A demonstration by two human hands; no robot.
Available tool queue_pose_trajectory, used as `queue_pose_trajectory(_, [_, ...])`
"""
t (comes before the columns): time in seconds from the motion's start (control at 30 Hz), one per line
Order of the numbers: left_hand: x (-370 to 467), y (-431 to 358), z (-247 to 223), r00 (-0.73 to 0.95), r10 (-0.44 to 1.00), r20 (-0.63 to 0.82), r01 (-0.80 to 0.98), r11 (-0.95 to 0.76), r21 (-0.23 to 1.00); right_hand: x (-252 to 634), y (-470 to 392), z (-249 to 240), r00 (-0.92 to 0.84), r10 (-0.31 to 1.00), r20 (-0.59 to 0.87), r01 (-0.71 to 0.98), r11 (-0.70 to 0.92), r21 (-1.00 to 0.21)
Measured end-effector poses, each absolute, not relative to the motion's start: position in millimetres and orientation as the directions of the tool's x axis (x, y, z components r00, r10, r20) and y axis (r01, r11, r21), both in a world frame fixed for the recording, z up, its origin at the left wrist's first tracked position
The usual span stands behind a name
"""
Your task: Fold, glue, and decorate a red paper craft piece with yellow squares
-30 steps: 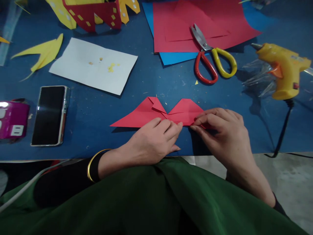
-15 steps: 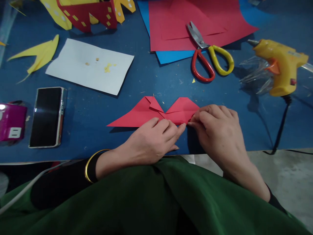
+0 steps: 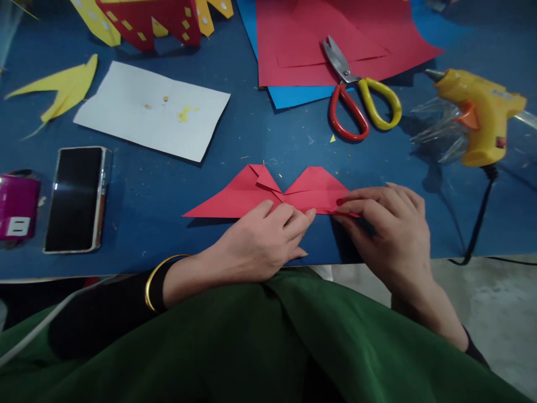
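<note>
A folded piece of red paper (image 3: 235,196) lies near the table's front edge, with two raised peaks and a notch between them. My left hand (image 3: 268,238) rests on its lower middle edge, fingers bent and pressing the paper down. The right end of that edge is pinched between the thumb and fingers of my right hand (image 3: 390,229). My hands cover part of the lower edge. Beyond the paper lie scissors (image 3: 346,75) with one red and one yellow handle, blades partly apart, resting partly on red sheets (image 3: 293,50).
A yellow glue gun (image 3: 486,117) with a black cord stands at the right. White paper (image 3: 138,117) with yellow scraps, a yellow cutout (image 3: 69,89), a phone (image 3: 75,198) and a purple object (image 3: 19,210) are on the left. A red and yellow paper model (image 3: 168,25) stands behind.
My right hand has slid to the right along the paper's lower edge, uncovering more of its right peak. My left hand stays almost in place.
</note>
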State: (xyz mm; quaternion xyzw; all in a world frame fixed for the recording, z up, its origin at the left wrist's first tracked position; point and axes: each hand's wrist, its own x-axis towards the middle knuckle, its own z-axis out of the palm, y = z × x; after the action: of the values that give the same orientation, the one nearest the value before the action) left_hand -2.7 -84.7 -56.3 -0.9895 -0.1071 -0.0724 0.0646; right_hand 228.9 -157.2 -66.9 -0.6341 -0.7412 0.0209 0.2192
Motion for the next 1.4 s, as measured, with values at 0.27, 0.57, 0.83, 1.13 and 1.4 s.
queue_pose_trajectory(0.27, [-1.4, -83.5, -57.6, 0.964, 0.203, 0.17, 0.226, -0.966, -0.128, 229.4, -156.3, -66.8, -0.021, 0.954, 0.299, 0.912, 0.14, -0.385])
queue_pose_trajectory(0.57, [-2.4, -83.6, -57.2, 0.963, 0.202, 0.178, 0.225, -0.967, -0.122, 235.5, -153.5, -63.8, 0.054, 0.984, 0.17, 0.888, 0.03, -0.458])
queue_pose_trajectory(0.83, [-2.6, -84.2, -56.9, 0.961, 0.208, 0.18, 0.231, -0.966, -0.115, 233.7, -149.0, -58.1, 0.095, 0.987, 0.131, 0.89, -0.026, -0.455])
queue_pose_trajectory(1.13, [-3.5, -83.6, -57.9, 0.96, 0.207, 0.19, 0.23, -0.967, -0.11, 238.3, -148.9, -56.6, 0.15, 0.984, 0.101, 0.888, -0.089, -0.451])
queue_pose_trajectory(1.4, [-2.9, -83.0, -57.5, 0.961, 0.21, 0.183, 0.231, -0.968, -0.102, 250.3, -147.1, -55.7, 0.092, 0.993, 0.073, 0.86, -0.042, -0.509])
